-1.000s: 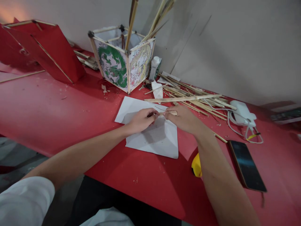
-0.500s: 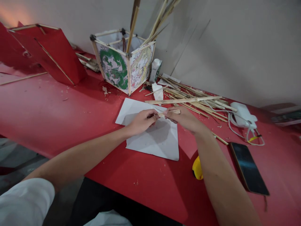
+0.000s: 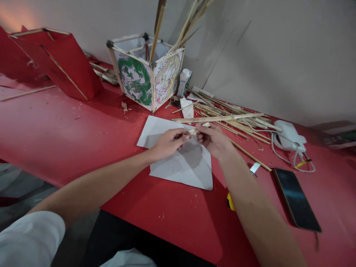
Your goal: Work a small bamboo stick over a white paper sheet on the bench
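Observation:
A short, pale bamboo strip [image 3: 194,131] spans the gap between my two hands above a sheet of white paper [image 3: 180,172]. My left hand [image 3: 171,142] pinches its left end between thumb and fingers. At the other end my right hand [image 3: 213,139] has its fingers closed round the strip, and the strip's tip shows above the thumb. Both hands are just over the paper. Partly behind my right forearm is a yellow and black object [image 3: 230,202], its kind hidden. A small whitish flat piece [image 3: 254,168] lies on the forearm's other side.
Loose bamboo sticks [image 3: 230,119] lie at the back of the red table [image 3: 125,204]. A dragon-painted lantern frame [image 3: 136,79] holding sticks stands beside a small carton [image 3: 184,82]. A red lantern [image 3: 69,66] is left. A phone [image 3: 297,200] and white charger [image 3: 289,135] lie right.
My right hand has turned and its forearm has shifted left, covering more of the yellow object and uncovering the whitish piece. The bamboo strip's right end has tipped up. My left hand barely moved.

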### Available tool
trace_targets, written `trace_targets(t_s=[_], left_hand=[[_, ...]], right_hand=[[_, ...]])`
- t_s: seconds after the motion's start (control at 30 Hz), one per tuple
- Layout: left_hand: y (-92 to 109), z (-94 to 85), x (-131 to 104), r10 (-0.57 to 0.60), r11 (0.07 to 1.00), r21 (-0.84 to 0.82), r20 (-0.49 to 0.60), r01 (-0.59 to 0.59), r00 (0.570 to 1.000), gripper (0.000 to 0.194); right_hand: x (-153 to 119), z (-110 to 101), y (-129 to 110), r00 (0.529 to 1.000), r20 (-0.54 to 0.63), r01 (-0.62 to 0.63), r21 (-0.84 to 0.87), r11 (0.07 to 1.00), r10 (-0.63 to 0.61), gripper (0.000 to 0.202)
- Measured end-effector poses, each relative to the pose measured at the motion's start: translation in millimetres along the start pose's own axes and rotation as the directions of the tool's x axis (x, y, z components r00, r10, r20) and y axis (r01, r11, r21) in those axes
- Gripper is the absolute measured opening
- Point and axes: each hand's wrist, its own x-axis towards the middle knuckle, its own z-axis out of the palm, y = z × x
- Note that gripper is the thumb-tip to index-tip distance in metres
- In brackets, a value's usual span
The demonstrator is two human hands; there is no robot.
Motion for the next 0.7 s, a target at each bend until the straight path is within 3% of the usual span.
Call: trace_targets(t_s=[0.23,0.7], left_hand=[[-1,-0.1,-1,-0.011,1.0,0.003,-0.003,0.011,1.0,0.023],[-3,0.7,-1,0.015,1.0,0.027,0.024,-0.016,1.0,0.019]], right_hand=[[7,-6,7,0.999,-0.007,-0.038,0.037,0.999,0.038,0.041],[11,-11,18,0.996,0.091,0.023,-0.043,0.999,-0.019,0.034]])
